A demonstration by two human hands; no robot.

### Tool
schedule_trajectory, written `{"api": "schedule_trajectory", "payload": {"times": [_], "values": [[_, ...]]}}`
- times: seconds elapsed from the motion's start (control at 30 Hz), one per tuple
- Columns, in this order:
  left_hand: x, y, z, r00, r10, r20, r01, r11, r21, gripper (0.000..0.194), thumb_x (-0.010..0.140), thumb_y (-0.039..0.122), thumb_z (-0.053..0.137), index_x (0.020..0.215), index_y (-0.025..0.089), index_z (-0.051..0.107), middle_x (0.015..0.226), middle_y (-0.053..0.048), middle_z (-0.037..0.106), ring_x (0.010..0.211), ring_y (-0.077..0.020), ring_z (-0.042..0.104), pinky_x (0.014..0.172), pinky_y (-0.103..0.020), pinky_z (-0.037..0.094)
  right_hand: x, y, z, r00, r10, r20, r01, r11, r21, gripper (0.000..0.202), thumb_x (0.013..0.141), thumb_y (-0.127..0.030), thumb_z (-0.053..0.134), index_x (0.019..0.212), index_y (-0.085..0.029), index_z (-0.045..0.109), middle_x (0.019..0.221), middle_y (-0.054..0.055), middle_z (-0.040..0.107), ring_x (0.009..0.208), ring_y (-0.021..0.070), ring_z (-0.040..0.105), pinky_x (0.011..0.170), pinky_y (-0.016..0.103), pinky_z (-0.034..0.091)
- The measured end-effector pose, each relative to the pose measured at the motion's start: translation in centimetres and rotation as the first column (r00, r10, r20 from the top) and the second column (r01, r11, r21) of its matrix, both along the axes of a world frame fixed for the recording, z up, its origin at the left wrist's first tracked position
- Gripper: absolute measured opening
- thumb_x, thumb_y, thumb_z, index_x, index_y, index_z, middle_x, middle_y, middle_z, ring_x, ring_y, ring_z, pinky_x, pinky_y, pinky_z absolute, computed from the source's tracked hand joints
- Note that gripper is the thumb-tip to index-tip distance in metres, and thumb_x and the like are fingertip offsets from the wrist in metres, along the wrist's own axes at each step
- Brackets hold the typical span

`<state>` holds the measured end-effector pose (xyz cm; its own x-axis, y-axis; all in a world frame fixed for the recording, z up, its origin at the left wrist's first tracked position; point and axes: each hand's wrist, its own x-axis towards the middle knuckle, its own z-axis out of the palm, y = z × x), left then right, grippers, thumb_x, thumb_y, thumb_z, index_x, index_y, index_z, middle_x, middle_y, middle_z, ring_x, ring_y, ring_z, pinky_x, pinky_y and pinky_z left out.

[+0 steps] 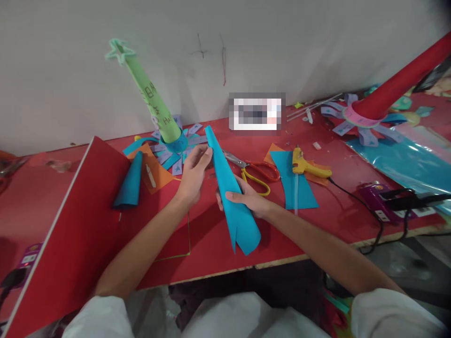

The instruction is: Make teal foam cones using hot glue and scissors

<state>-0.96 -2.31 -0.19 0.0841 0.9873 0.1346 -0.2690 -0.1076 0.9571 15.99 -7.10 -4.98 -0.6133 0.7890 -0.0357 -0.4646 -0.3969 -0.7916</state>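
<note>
Blue paper cone (226,176) above desk (211,246), just left of scissors (251,164). Long axis: narrow tip away, wide mouth toward body. Right hand (251,199), nearer mouth: fingers clasp mid-length. Left hand (195,172): fingers pinch edge near tip.

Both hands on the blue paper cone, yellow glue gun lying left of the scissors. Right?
One slip: the yellow glue gun lies to the right of the scissors, not the left; the head view shows it. The rest stands: left hand and right hand are both on the blue paper cone.
</note>
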Motion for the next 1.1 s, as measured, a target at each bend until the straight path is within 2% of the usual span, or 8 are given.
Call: {"api": "schedule_trajectory", "payload": {"times": [0.27,0.57,0.73,0.87,1.0,1.1], "values": [[-0.2,0.4,-0.2,0.981,0.107,-0.162,-0.090,0.990,0.110,0.042,0.086,0.062,0.080,0.086,0.022,0.067,0.075,0.001,0.057,0.072,-0.0148,0.058,0.069,-0.026,0.056,0.0,0.0,-0.5,0.995,-0.051,0.088,0.062,0.990,-0.128,0.075,0.081,-0.054,0.091,0.139,-0.024,0.055,0.092,0.004,0.077,0.073,0.0186,0.074,0.066,0.032,0.063],[-0.5,0.7,0.1,0.965,0.093,-0.244,-0.050,0.983,0.174,0.053,0.088,0.069,0.076,0.077,0.021,0.058,0.074,-0.001,0.059,0.067,-0.0136,0.057,0.062,-0.026,0.052,-0.1,-0.2,-0.3,0.994,-0.059,0.091,0.075,0.978,-0.192,0.082,0.076,-0.057,0.094,0.141,-0.023,0.055,0.093,0.006,0.079,0.072,0.0193,0.074,0.065,0.032,0.063],[-0.6,0.8,0.0,0.961,0.085,-0.264,-0.038,0.983,0.177,0.051,0.088,0.068,0.076,0.078,0.021,0.059,0.074,-0.001,0.058,0.066,-0.0134,0.056,0.063,-0.026,0.052,-0.2,-0.5,0.3,0.996,-0.044,0.072,0.059,0.972,-0.228,0.077,0.076,-0.055,0.094,0.135,-0.022,0.057,0.088,0.004,0.078,0.070,0.0183,0.073,0.064,0.030,0.062],[-0.8,1.1,-0.2,0.950,0.096,-0.298,-0.037,0.980,0.198,0.048,0.090,0.065,0.074,0.078,0.021,0.060,0.075,0.000,0.059,0.066,-0.0131,0.055,0.064,-0.026,0.052,-0.3,-0.4,0.0,0.995,-0.053,0.088,0.072,0.971,-0.226,0.073,0.078,-0.054,0.093,0.134,-0.023,0.057,0.088,0.004,0.078,0.071,0.0184,0.073,0.064,0.031,0.063],[-1.0,1.6,-1.1,0.944,0.109,-0.312,-0.048,0.979,0.197,0.041,0.094,0.056,0.073,0.077,0.021,0.061,0.074,0.001,0.059,0.065,-0.0126,0.055,0.068,-0.027,0.054,-0.3,-0.3,-0.1,0.993,-0.066,0.094,0.085,0.971,-0.224,0.064,0.079,-0.055,0.092,0.124,-0.023,0.059,0.087,0.004,0.077,0.071,0.0180,0.073,0.065,0.030,0.063],[-0.9,1.8,-2.0,0.967,0.073,-0.245,-0.040,0.990,0.134,0.036,0.094,0.053,0.073,0.080,0.021,0.064,0.077,0.000,0.063,0.068,-0.0135,0.060,0.072,-0.029,0.056,-0.2,-0.1,0.1,0.997,-0.055,0.056,0.064,0.980,-0.190,0.063,0.078,-0.058,0.092,0.117,-0.022,0.058,0.087,0.004,0.076,0.068,0.0173,0.072,0.061,0.028,0.060]]}}
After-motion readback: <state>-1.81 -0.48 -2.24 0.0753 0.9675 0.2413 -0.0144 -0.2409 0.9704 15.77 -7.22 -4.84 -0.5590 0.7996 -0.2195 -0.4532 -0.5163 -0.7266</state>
